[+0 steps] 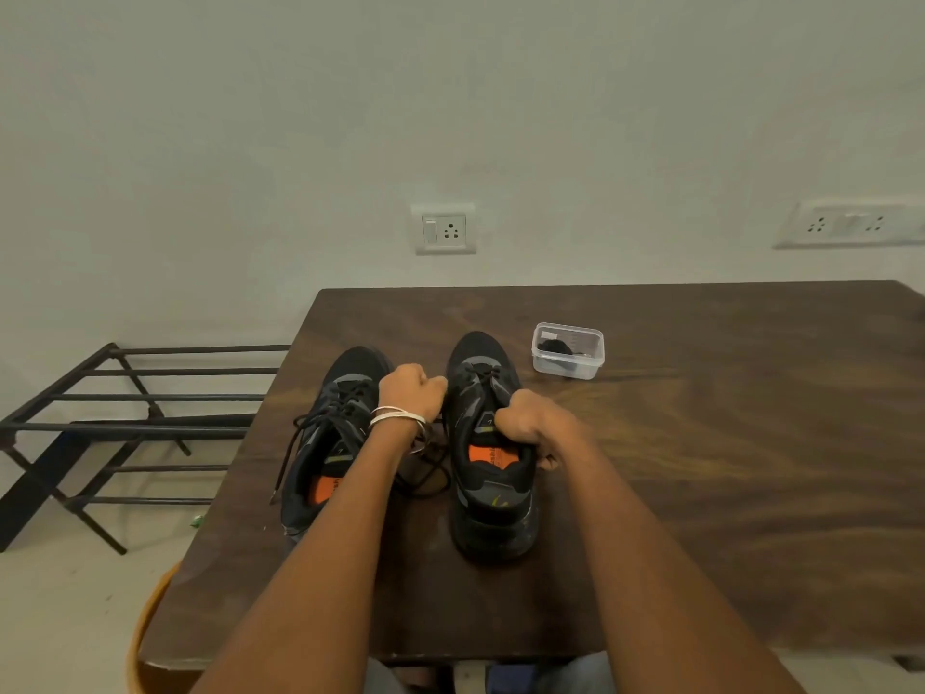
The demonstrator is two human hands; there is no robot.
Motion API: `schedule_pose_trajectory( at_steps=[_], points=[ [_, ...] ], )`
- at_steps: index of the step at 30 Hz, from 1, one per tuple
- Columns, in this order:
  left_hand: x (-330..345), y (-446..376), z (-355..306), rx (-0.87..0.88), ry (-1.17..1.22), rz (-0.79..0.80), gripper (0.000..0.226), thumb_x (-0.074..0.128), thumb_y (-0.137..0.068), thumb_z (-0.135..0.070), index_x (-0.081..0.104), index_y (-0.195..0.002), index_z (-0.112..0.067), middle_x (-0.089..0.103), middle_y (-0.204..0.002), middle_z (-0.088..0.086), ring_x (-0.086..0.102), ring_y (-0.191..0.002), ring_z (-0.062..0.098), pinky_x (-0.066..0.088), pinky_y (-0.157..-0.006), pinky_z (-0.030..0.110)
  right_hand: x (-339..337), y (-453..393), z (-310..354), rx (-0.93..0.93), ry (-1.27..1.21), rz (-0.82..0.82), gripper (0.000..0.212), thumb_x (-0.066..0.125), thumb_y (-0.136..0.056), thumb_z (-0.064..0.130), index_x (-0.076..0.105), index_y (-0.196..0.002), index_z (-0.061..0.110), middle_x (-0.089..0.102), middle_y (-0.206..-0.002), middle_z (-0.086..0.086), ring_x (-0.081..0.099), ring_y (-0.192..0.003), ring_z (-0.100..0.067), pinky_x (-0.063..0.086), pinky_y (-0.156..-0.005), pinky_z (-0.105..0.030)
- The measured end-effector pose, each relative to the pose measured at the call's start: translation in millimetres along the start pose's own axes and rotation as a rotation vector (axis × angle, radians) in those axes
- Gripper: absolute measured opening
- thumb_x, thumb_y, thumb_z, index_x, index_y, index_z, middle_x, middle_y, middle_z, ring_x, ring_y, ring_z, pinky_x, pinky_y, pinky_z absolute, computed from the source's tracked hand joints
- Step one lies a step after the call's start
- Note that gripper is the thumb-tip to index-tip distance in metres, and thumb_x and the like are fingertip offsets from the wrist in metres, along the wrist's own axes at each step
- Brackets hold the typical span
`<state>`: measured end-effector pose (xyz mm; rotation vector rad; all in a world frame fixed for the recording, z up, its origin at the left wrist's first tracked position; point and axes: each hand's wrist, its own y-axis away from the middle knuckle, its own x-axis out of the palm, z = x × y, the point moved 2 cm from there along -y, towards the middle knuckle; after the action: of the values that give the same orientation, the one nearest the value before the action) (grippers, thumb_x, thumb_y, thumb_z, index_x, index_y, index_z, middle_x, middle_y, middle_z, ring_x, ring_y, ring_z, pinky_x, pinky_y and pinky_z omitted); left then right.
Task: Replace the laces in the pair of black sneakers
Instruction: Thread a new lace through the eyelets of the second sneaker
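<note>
Two black sneakers sat side by side near the desk's [701, 443] left edge. The right hand [525, 425] gripped the right sneaker [493, 493] by its tongue. The left hand [408, 390] was a fist between the shoes, by the left sneaker [325, 443]; I could not tell what it held. A small clear box [568, 350] stood nearer the far edge.
</note>
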<state>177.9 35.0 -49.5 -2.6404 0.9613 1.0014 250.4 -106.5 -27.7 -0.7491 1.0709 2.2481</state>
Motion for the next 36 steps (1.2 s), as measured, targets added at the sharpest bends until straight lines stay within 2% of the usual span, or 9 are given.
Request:
schedule_pose_trajectory(
  at_steps=[4, 8, 10, 13, 15, 17, 21, 29, 36],
  points=[
    [-4, 2, -1, -0.043, -0.182, 0.03, 0.029, 0.058, -0.086, -0.021, 0.048, -0.063, -0.006, 0.062, -0.078, 0.019, 0.06, -0.076, 0.037, 0.043, -0.062, 0.035, -6, 5, 3, 0.008, 0.044, 0.038, 0.02, 0.048, -0.098, 0.021, 0.05, -0.111, 0.007, 0.054, -0.097, -0.013, 0.054, -0.074, -0.024, 0.05, -0.057, -0.032],
    [-13, 3, -13, -0.023, -0.386, 0.028, 0.028, 0.06, -0.088, -0.024, 0.061, -0.1, 0.002, 0.056, -0.118, 0.024, 0.057, -0.103, 0.044, 0.05, -0.084, 0.047, -23, 8, 8, -0.093, 0.123, 0.023, 0.032, 0.057, -0.097, 0.022, 0.049, -0.124, 0.007, 0.057, -0.113, -0.014, 0.055, -0.088, -0.023, 0.048, -0.063, -0.032],
    [-18, 6, -24, 0.046, -0.425, 0.021, 0.032, 0.063, -0.086, -0.028, 0.064, -0.1, 0.002, 0.06, -0.114, 0.023, 0.06, -0.099, 0.042, 0.053, -0.083, 0.047, -31, 0, 11, -0.18, 0.047, -0.094, 0.033, 0.06, -0.095, 0.024, 0.053, -0.122, 0.007, 0.06, -0.11, -0.012, 0.057, -0.09, -0.023, 0.046, -0.064, -0.031],
    [-13, 17, -37, 0.072, -0.376, 0.231, 0.04, 0.071, -0.08, -0.044, 0.067, -0.099, -0.008, 0.068, -0.098, 0.011, 0.065, -0.086, 0.028, 0.055, -0.074, 0.036, -37, -8, 17, -0.328, -0.055, -0.355, 0.032, 0.059, -0.096, 0.019, 0.062, -0.125, 0.006, 0.064, -0.121, -0.012, 0.06, -0.111, -0.025, 0.044, -0.084, -0.027],
    [0, 28, -38, 0.07, -0.45, 0.344, 0.043, 0.071, -0.08, -0.046, 0.061, -0.102, -0.011, 0.064, -0.1, 0.006, 0.062, -0.086, 0.024, 0.05, -0.071, 0.033, -32, -9, 20, -0.403, -0.036, -0.422, 0.027, 0.058, -0.097, 0.014, 0.067, -0.121, 0.006, 0.067, -0.121, -0.01, 0.061, -0.114, -0.024, 0.044, -0.09, -0.026],
    [11, 35, -36, 0.078, -0.509, 0.324, 0.045, 0.069, -0.083, -0.043, 0.057, -0.111, -0.01, 0.058, -0.107, 0.009, 0.06, -0.091, 0.027, 0.047, -0.073, 0.033, -22, -13, 21, -0.43, 0.067, -0.407, 0.025, 0.057, -0.096, 0.011, 0.069, -0.118, 0.006, 0.067, -0.122, -0.01, 0.061, -0.113, -0.025, 0.047, -0.097, -0.031],
    [19, 33, -29, 0.087, -0.478, 0.185, 0.037, 0.058, -0.09, -0.032, 0.056, -0.116, -0.005, 0.055, -0.119, 0.018, 0.059, -0.099, 0.033, 0.047, -0.076, 0.037, -7, -26, 19, -0.42, 0.265, -0.381, 0.021, 0.057, -0.089, 0.011, 0.074, -0.1, 0.007, 0.064, -0.111, -0.016, 0.061, -0.097, -0.031, 0.052, -0.087, -0.042],
    [16, 30, -21, 0.092, -0.38, 0.123, 0.029, 0.049, -0.092, -0.025, 0.059, -0.104, -0.001, 0.059, -0.112, 0.021, 0.058, -0.1, 0.04, 0.044, -0.076, 0.039, 1, -36, 23, -0.398, 0.362, -0.506, 0.023, 0.062, -0.089, 0.01, 0.071, -0.109, 0.006, 0.062, -0.113, -0.012, 0.061, -0.103, -0.029, 0.052, -0.088, -0.038],
    [19, 29, -19, 0.14, -0.43, 0.167, 0.029, 0.046, -0.094, -0.024, 0.057, -0.108, 0.0, 0.055, -0.118, 0.022, 0.055, -0.106, 0.041, 0.044, -0.083, 0.043, 8, -38, 31, -0.351, 0.485, -0.616, 0.02, 0.051, -0.095, 0.011, 0.063, -0.11, 0.007, 0.063, -0.109, -0.016, 0.062, -0.1, -0.033, 0.051, -0.079, -0.039]
  ],
)
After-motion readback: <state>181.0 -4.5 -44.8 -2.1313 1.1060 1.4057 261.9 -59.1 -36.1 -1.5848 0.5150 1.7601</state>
